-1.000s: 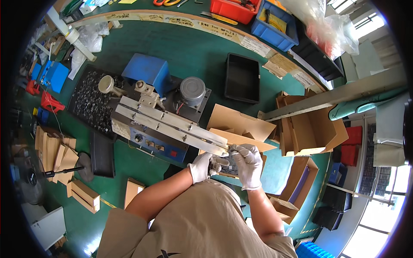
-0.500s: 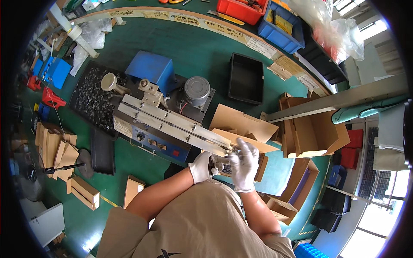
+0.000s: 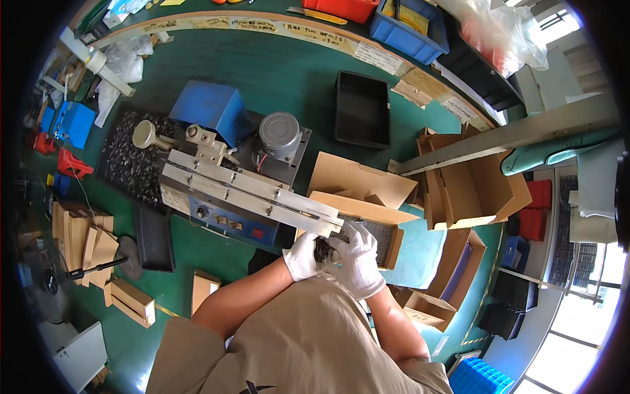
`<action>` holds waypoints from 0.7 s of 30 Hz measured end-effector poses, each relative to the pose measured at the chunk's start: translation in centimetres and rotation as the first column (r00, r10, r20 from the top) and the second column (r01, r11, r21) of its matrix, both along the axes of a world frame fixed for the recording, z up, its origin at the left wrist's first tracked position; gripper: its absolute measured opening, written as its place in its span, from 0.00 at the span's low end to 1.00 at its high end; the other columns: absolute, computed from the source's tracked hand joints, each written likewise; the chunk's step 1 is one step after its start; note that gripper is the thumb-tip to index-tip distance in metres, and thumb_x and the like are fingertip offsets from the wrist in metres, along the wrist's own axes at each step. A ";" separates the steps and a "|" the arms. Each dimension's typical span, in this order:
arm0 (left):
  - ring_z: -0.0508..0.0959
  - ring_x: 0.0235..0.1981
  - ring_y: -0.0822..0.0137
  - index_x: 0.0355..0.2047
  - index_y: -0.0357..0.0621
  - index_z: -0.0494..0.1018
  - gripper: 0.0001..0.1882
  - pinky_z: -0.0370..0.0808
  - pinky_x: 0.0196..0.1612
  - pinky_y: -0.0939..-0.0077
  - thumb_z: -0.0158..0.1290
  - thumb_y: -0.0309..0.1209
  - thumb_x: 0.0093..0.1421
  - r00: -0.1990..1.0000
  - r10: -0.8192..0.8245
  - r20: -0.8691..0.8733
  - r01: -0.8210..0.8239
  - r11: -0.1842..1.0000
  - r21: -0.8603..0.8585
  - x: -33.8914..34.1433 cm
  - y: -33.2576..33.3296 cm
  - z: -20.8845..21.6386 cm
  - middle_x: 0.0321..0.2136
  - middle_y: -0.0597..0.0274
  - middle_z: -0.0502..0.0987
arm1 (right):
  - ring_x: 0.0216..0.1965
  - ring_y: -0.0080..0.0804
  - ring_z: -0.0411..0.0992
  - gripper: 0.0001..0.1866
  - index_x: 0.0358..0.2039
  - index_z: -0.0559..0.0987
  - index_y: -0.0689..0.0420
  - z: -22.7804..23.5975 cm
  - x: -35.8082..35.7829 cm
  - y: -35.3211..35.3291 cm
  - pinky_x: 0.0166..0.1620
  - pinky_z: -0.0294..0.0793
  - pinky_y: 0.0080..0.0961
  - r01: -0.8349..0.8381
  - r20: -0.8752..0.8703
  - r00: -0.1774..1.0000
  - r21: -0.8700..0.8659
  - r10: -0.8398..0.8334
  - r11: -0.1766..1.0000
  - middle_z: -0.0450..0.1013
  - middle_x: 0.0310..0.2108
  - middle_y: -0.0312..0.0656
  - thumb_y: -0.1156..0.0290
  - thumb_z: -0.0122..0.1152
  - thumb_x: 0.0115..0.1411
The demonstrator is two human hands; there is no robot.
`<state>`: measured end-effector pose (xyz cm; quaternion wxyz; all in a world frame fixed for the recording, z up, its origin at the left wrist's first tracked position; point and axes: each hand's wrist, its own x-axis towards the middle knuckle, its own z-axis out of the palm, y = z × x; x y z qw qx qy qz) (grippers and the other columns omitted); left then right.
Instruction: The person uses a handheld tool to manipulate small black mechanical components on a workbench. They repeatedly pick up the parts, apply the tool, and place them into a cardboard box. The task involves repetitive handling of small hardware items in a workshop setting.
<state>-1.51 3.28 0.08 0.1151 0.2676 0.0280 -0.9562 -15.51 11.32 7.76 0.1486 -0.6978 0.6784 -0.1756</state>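
White gloves cover both hands. My left hand (image 3: pixel 301 257) is closed around a clump of small dark parts (image 3: pixel 322 251), just below the end of a long metal feed rail (image 3: pixel 282 195). Against that clump, on its right side, is my right hand (image 3: pixel 359 261), its fingers bent and together; what they pinch is hidden. The rail belongs to a bench machine with a blue housing (image 3: pixel 209 111), a grey motor (image 3: pixel 279 134) and a control panel. Beyond my right hand, an open cardboard box (image 3: pixel 394 248) holds rows of small dark pieces.
A black tray (image 3: pixel 363 110) stands behind the box. Left of the machine, a dark tray (image 3: pixel 131 157) is covered with small loose parts. Larger open cartons (image 3: pixel 482 190) stand at right beside a slanting metal post (image 3: pixel 512 134). Bins line the back shelf.
My right hand has come left and down from over the cardboard box to the clump in my left hand. The view has shifted slightly, uncovering more of the box's contents.
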 end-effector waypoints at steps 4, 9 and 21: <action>0.81 0.46 0.64 0.50 0.49 0.75 0.24 0.80 0.48 0.64 0.43 0.54 0.70 0.997 -0.003 -0.074 0.004 1.000 0.011 0.3 0.1 -1.0 0.44 0.61 0.80 | 0.62 0.55 0.61 0.35 0.49 0.83 0.50 0.9 -0.6 -0.5 0.62 0.59 0.53 -0.025 0.041 0.999 0.037 0.024 0.999 0.65 0.60 0.51 0.52 0.78 0.38; 0.80 0.48 0.62 0.54 0.46 0.72 0.24 0.80 0.52 0.61 0.40 0.51 0.73 0.983 0.038 -0.181 -0.019 0.994 0.107 0.2 0.0 0.5 0.49 0.57 0.78 | 0.58 0.56 0.65 0.26 0.48 0.83 0.55 0.9 -2.3 -0.5 0.61 0.64 0.50 -0.009 0.360 0.933 0.069 -0.017 0.998 0.70 0.56 0.53 0.58 0.72 0.49; 0.79 0.50 0.57 0.55 0.41 0.70 0.21 0.80 0.54 0.58 0.41 0.43 0.74 0.978 0.041 -0.202 -0.016 0.992 0.127 0.3 0.3 0.2 0.49 0.52 0.77 | 0.50 0.46 0.73 0.15 0.42 0.84 0.59 0.4 -2.9 -1.5 0.55 0.72 0.40 -0.005 0.215 0.976 0.175 -0.034 0.985 0.74 0.52 0.46 0.74 0.68 0.51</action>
